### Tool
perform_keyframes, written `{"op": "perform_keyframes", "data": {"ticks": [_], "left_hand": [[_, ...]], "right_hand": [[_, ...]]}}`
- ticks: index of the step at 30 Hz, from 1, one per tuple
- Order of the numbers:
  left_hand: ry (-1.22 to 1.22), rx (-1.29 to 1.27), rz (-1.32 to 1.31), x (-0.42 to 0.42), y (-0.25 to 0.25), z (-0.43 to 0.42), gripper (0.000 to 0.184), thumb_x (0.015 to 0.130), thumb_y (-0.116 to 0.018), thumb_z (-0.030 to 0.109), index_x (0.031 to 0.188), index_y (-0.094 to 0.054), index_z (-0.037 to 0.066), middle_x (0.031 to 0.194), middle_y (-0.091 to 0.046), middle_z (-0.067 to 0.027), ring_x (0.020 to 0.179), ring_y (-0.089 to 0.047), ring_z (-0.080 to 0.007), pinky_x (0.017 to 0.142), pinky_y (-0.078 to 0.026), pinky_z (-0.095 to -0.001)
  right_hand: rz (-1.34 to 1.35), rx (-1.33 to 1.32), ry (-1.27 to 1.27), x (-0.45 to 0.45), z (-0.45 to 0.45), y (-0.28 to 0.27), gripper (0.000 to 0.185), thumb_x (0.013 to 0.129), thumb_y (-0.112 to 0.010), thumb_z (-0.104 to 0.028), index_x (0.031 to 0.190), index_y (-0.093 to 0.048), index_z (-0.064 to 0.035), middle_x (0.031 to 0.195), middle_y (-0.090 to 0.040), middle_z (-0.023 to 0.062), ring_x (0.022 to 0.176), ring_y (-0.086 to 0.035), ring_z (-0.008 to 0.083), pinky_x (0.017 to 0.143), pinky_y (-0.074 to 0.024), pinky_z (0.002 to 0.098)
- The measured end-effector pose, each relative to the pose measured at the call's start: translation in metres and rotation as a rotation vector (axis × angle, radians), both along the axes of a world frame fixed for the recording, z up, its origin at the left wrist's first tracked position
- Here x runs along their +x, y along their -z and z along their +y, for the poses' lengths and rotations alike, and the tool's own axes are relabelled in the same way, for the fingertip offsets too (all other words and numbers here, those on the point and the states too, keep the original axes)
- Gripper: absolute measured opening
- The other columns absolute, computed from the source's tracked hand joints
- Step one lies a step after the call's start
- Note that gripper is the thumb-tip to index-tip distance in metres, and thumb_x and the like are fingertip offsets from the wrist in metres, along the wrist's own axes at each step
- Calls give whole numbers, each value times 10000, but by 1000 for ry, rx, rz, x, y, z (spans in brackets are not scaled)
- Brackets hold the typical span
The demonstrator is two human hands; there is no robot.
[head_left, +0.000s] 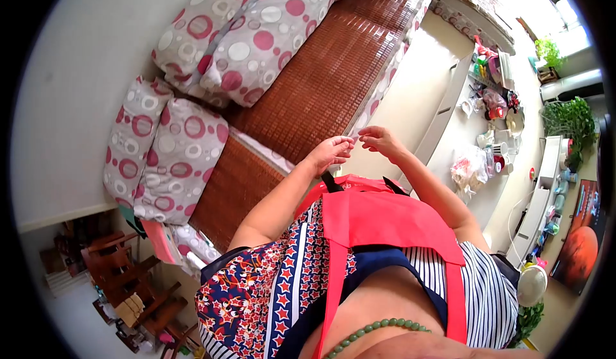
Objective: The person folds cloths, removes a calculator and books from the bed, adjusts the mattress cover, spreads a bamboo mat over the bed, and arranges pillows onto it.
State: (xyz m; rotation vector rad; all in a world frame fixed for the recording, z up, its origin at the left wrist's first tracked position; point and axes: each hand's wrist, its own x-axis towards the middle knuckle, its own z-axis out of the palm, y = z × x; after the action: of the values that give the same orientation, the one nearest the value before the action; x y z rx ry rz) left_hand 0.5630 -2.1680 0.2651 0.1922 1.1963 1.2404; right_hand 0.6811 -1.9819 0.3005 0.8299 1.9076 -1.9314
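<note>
My left hand (332, 153) is raised in front of my body, beside the edge of a sofa covered with a brown woven mat (308, 70). Its fingers are bent and loosely apart, and no object shows in it. Close to its right is my right hand (380, 142), fingers slightly curled and spread, with nothing visible between them. The fingertips of both hands nearly meet. Below them is the red apron (391, 214) that I wear, with dark straps at its top edge.
Dotted cushions (273, 35) lie along the sofa's back. At the right stands a long table (443, 147) with cups, a plastic bag (470, 168) and other items. Farther right are a TV (581, 237) and plants (571, 125). Wooden chairs (115, 269) stand at the lower left.
</note>
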Motion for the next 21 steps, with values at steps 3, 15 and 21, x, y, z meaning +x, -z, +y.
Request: {"op": "perform_keyframes", "data": {"ticks": [3,15,21], "left_hand": [[65,18,8,-19,-12,53,327,951,-520,253,1235,-501,90,1128,-575,-20,934,-569,-133,810,-483,-300],[-33,10,-7,-49,-2,283,339,945,-530,270,1241,-510,106,1131,-572,-22,945,-566,-159,807,-482,-310],[38,-1,21,-40,-22,419,360,949,-522,268,1267,-485,103,1174,-551,-25,984,-556,-168,842,-470,-322]], "right_hand": [[-3,-34,84,-5,38,-6,293,907,-585,-194,1164,-581,-53,1016,-643,47,862,-617,122,744,-495,264],[-8,-161,208,1,289,10,261,921,-563,-169,1155,-581,-56,1035,-630,48,887,-611,130,762,-492,272],[-8,-124,156,-12,422,-11,263,918,-570,-190,1145,-583,-59,1033,-630,38,883,-611,114,774,-490,255]]}}
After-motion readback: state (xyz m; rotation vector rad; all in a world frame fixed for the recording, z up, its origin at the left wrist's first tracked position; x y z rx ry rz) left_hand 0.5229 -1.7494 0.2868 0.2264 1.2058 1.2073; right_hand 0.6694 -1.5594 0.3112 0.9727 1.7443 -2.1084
